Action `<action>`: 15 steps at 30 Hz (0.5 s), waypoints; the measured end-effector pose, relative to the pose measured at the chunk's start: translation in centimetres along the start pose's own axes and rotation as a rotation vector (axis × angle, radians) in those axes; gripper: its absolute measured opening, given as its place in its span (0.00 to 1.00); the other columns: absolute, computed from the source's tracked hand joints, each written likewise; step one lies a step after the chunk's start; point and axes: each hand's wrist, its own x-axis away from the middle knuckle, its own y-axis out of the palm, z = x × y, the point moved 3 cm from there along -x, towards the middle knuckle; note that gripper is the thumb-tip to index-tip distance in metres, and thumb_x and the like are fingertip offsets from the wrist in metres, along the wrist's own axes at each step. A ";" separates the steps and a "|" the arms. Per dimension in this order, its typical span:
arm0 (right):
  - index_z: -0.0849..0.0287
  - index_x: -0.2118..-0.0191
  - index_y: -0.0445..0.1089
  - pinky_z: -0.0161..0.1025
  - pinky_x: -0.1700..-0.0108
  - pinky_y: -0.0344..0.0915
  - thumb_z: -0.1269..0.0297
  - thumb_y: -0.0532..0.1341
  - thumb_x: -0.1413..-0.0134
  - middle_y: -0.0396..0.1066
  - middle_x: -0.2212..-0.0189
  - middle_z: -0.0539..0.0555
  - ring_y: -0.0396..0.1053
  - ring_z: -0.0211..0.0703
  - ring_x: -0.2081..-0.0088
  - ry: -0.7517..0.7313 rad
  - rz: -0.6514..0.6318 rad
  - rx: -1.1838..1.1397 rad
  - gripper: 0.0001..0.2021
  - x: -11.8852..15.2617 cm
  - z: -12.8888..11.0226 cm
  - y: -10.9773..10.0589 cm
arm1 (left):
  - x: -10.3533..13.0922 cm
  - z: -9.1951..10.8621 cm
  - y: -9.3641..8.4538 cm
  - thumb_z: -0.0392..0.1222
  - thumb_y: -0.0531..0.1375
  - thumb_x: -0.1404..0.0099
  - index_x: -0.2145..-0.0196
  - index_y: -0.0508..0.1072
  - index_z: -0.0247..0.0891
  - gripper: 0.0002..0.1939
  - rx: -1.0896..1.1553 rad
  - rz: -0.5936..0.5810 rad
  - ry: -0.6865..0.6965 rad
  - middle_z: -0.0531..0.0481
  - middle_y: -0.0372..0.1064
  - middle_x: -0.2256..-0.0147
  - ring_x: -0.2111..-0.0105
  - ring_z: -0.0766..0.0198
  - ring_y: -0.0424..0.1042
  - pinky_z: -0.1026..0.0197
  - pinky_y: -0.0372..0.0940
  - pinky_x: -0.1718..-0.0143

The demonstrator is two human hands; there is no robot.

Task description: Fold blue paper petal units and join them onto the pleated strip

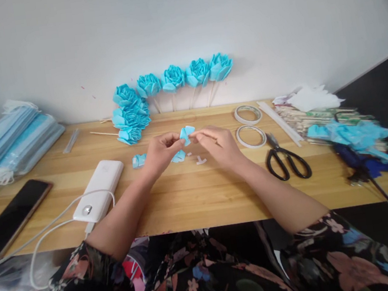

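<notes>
1. Worktop: a pale, wood-grained worktop (pixel 202 207) carries the parts. The folded, sky-blue sheet piece (pixel 187 134) is raised above its middle, held between the 2 hands.

2. Finished forms: turquoise, many-petalled sheet flowers (pixel 173 77) on thin pale sticks stand along the wall, with a further cluster to the left. Judged handling: the heads are light and would crush under pressure; hold by the stick.

3. Hands: the left hand (pixel 164 152) pinches the piece at its lower left edge, between thumb and finger. The right hand (pixel 219 146) has its fingertips closed on the right edge. Neither is clenched.

4. Tools: black-handled metal scissors (pixel 280 149) lie to the right, beside 2 white tape rolls (pixel 253 146). Take the scissors by the loops.

5. Held piece: judged to be very light, thin and soft, with little stiffness beyond its folds. It should not be slippery, but it may crease, tear or spring open. Grip at the folded edges with light fingertip pressure; avoid squeezing the centre.

6. Loose pieces: 2 similar light-blue folded pieces (pixel 139 161) lie near the left hand. Small white scraps (pixel 201 159) lie below the held piece; pinch these by an edge.
</notes>
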 end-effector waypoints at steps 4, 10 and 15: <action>0.55 0.55 0.74 0.45 0.47 0.67 0.59 0.58 0.39 0.78 0.57 0.52 0.74 0.46 0.53 0.162 0.072 -0.240 0.11 -0.2 0.8 -0.4 | 0.0 0.2 -0.2 0.49 0.64 0.46 0.74 0.72 0.35 0.13 0.052 0.002 -0.016 0.55 0.64 0.78 0.78 0.70 0.59 0.66 0.54 0.76; 0.52 0.46 0.68 0.42 0.57 0.71 0.60 0.65 0.49 0.75 0.64 0.49 0.73 0.42 0.61 0.294 -0.077 -0.540 0.23 -0.2 1.3 0.9 | 0.2 0.3 0.1 0.49 0.64 0.45 0.73 0.72 0.35 0.13 0.068 -0.088 -0.012 0.54 0.65 0.77 0.77 0.70 0.59 0.66 0.55 0.75; 0.55 0.47 0.68 0.38 0.62 0.70 0.65 0.64 0.51 0.70 0.69 0.47 0.70 0.39 0.66 0.224 -0.056 -0.432 0.22 -0.1 0.9 1.0 | 0.4 0.5 0.4 0.52 0.62 0.40 0.73 0.71 0.35 0.16 0.003 -0.130 0.020 0.52 0.68 0.76 0.76 0.69 0.62 0.65 0.57 0.73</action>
